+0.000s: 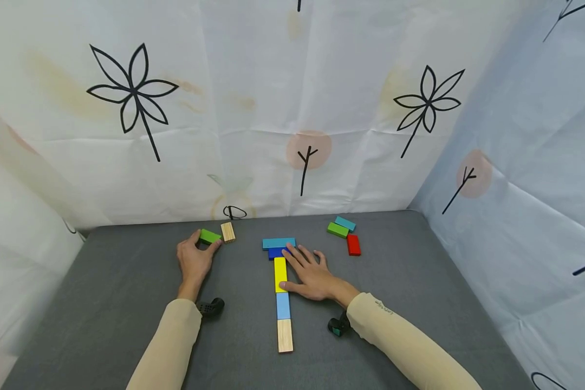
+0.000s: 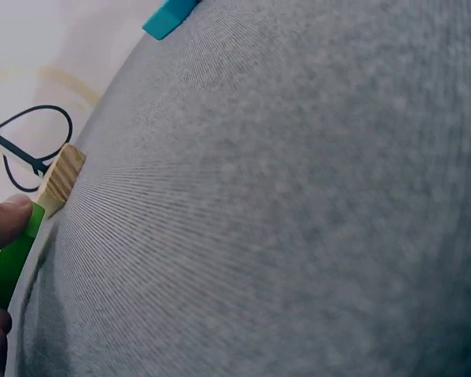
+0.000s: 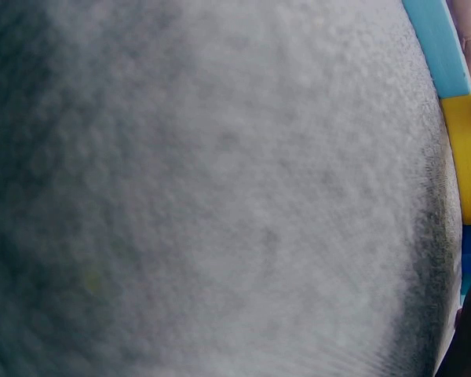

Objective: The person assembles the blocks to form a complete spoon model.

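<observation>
Between its thumb and fingers my left hand [image 1: 195, 264] pinches a green block [image 1: 210, 236] at the back left. A plain wooden block [image 1: 228, 232] lies just right of it. In the middle, several blocks make a T: a teal block [image 1: 279, 244] across the top, a dark blue block [image 1: 277, 253] below it, then a yellow block [image 1: 280, 275], a light blue block [image 1: 283, 306] and another wooden block [image 1: 285, 336]. My right hand [image 1: 313, 278] lies with spread fingers over their right side, fingertips at the dark blue block and thumb on the yellow one.
At the back right lie a second green block [image 1: 338, 230], a second teal block [image 1: 345, 223] and a red block [image 1: 353, 245]. A white cloth with drawn plants [image 1: 253, 108] hangs behind the grey table [image 1: 234, 346]; another cloth wall [image 1: 531, 179] borders the right.
</observation>
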Action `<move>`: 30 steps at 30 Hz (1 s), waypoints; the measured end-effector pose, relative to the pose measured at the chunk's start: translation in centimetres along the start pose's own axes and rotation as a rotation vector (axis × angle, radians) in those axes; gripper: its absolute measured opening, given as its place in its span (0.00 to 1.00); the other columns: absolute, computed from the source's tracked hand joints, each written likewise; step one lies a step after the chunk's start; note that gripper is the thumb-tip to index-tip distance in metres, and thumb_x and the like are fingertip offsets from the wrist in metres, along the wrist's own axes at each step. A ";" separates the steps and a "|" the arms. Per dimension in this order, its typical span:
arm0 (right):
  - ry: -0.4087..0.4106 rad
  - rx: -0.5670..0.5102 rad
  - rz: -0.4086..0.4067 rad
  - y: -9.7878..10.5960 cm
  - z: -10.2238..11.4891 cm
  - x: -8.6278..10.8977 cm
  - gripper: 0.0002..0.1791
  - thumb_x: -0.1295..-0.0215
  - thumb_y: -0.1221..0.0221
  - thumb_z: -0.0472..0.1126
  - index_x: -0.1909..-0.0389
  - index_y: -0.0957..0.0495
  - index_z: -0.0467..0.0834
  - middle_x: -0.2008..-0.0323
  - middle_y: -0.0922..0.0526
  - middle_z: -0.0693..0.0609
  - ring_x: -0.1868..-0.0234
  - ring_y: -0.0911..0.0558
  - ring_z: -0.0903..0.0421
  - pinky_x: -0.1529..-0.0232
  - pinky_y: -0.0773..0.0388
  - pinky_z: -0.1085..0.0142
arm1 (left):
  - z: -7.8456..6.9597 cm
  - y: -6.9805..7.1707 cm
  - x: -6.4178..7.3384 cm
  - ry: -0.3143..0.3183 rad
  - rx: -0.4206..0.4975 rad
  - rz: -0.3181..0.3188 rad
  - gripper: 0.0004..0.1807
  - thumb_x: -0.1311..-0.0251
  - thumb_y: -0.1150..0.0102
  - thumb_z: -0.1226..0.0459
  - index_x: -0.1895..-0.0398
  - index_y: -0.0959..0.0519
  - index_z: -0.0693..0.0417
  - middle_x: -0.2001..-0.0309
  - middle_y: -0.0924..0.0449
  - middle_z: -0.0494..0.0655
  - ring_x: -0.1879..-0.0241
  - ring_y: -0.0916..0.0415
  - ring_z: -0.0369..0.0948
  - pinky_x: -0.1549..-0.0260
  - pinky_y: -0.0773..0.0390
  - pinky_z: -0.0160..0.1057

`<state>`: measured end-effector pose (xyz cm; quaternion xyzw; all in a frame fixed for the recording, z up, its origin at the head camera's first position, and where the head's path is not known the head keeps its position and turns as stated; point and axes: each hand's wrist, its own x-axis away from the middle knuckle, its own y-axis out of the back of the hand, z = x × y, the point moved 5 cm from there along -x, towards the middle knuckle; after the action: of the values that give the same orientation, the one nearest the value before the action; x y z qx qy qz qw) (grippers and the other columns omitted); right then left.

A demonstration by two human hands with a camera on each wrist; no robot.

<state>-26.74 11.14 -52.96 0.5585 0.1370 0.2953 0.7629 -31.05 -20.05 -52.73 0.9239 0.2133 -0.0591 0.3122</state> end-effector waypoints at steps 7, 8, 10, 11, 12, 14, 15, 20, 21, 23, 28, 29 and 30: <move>0.010 0.011 -0.010 -0.1 -0.2 -0.1 0.48 0.26 0.59 0.71 0.17 0.61 0.51 0.18 0.65 0.53 0.19 0.58 0.45 0.31 0.60 0.33 | -1.7 -0.2 -0.2 -0.043 0.042 0.036 0.37 0.40 0.27 0.61 0.32 0.29 0.71 0.34 0.29 0.70 0.33 0.37 0.64 0.32 0.42 0.61; 0.005 0.011 -0.006 -0.1 -0.2 -0.1 0.48 0.26 0.58 0.71 0.17 0.62 0.51 0.18 0.66 0.53 0.19 0.58 0.45 0.30 0.61 0.33 | -2.2 -0.3 -0.3 -0.052 0.048 0.048 0.37 0.40 0.27 0.61 0.32 0.29 0.70 0.34 0.29 0.69 0.32 0.36 0.64 0.32 0.42 0.61; -0.005 0.014 0.008 -0.1 -0.2 -0.1 0.47 0.26 0.58 0.70 0.17 0.63 0.52 0.18 0.67 0.54 0.19 0.59 0.46 0.30 0.62 0.34 | -3.2 -0.7 -0.4 -0.073 0.047 0.080 0.37 0.40 0.27 0.59 0.32 0.28 0.68 0.34 0.28 0.67 0.32 0.35 0.63 0.33 0.39 0.61; -0.009 0.014 0.013 -0.1 -0.2 -0.1 0.47 0.25 0.57 0.70 0.17 0.63 0.52 0.18 0.68 0.54 0.19 0.60 0.46 0.30 0.62 0.34 | -3.7 -0.9 -0.4 -0.083 0.049 0.101 0.37 0.40 0.26 0.59 0.32 0.28 0.67 0.34 0.28 0.66 0.32 0.35 0.63 0.33 0.38 0.61; -0.010 0.015 0.014 -0.1 -0.1 -0.1 0.47 0.25 0.57 0.70 0.17 0.63 0.52 0.18 0.67 0.54 0.19 0.60 0.46 0.30 0.62 0.34 | -4.1 -1.2 -0.5 -0.093 0.047 0.123 0.37 0.40 0.26 0.58 0.31 0.28 0.66 0.34 0.28 0.65 0.32 0.35 0.62 0.34 0.37 0.60; -0.014 0.015 0.019 -0.1 -0.1 -0.1 0.47 0.25 0.57 0.69 0.17 0.63 0.52 0.18 0.68 0.54 0.19 0.60 0.46 0.30 0.62 0.34 | -5.2 -1.9 -0.6 -0.117 0.044 0.168 0.37 0.40 0.26 0.58 0.31 0.28 0.65 0.34 0.27 0.64 0.33 0.34 0.62 0.35 0.35 0.61; -0.012 0.013 0.015 -0.1 0.0 -0.1 0.47 0.25 0.56 0.69 0.17 0.63 0.51 0.18 0.67 0.54 0.19 0.60 0.45 0.30 0.62 0.34 | -5.7 -2.3 -0.6 -0.129 0.042 0.194 0.37 0.40 0.27 0.58 0.31 0.27 0.64 0.33 0.27 0.64 0.33 0.34 0.62 0.35 0.35 0.61; -0.013 0.017 0.008 0.0 0.1 -0.1 0.47 0.25 0.56 0.69 0.17 0.62 0.51 0.18 0.66 0.53 0.19 0.59 0.45 0.30 0.61 0.34 | -8.3 -4.4 -0.8 -0.155 0.036 0.328 0.37 0.40 0.27 0.58 0.30 0.28 0.62 0.32 0.28 0.61 0.31 0.36 0.61 0.32 0.40 0.61; -0.016 0.021 0.011 -0.1 0.1 -0.2 0.47 0.25 0.57 0.70 0.17 0.63 0.52 0.18 0.66 0.54 0.19 0.59 0.45 0.30 0.61 0.34 | -8.7 -4.9 -0.9 -0.156 0.038 0.353 0.37 0.40 0.27 0.58 0.30 0.28 0.62 0.32 0.28 0.61 0.31 0.36 0.61 0.32 0.40 0.60; -0.019 0.022 0.018 -0.1 0.0 -0.2 0.48 0.26 0.58 0.71 0.17 0.64 0.52 0.18 0.67 0.55 0.19 0.60 0.46 0.29 0.62 0.34 | -9.4 -5.7 -0.9 -0.150 0.040 0.399 0.37 0.40 0.27 0.59 0.29 0.29 0.64 0.32 0.29 0.63 0.31 0.37 0.61 0.31 0.40 0.59; -0.014 0.013 0.021 -0.1 0.1 -0.2 0.48 0.25 0.57 0.70 0.17 0.63 0.51 0.18 0.67 0.54 0.19 0.61 0.45 0.27 0.66 0.36 | -10.3 -7.7 -1.0 -0.155 0.058 0.474 0.36 0.39 0.28 0.62 0.30 0.30 0.67 0.32 0.30 0.65 0.31 0.35 0.60 0.34 0.33 0.57; -0.018 0.016 0.026 -0.1 0.1 -0.2 0.48 0.26 0.57 0.71 0.17 0.63 0.51 0.18 0.67 0.54 0.19 0.61 0.46 0.27 0.68 0.37 | -10.3 -8.1 -1.0 -0.157 0.059 0.480 0.36 0.39 0.28 0.61 0.30 0.29 0.66 0.32 0.29 0.65 0.32 0.34 0.60 0.35 0.33 0.58; -0.018 0.017 0.025 -0.1 0.1 -0.2 0.48 0.26 0.57 0.70 0.17 0.63 0.51 0.18 0.67 0.54 0.19 0.62 0.46 0.27 0.68 0.37 | -10.4 -8.3 -1.0 -0.158 0.059 0.484 0.36 0.39 0.28 0.61 0.30 0.29 0.66 0.33 0.29 0.64 0.32 0.34 0.60 0.35 0.33 0.58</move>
<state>-26.86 10.92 -53.03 0.5692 0.1255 0.2986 0.7557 -35.79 -8.20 -48.77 0.9492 -0.0410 -0.0607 0.3061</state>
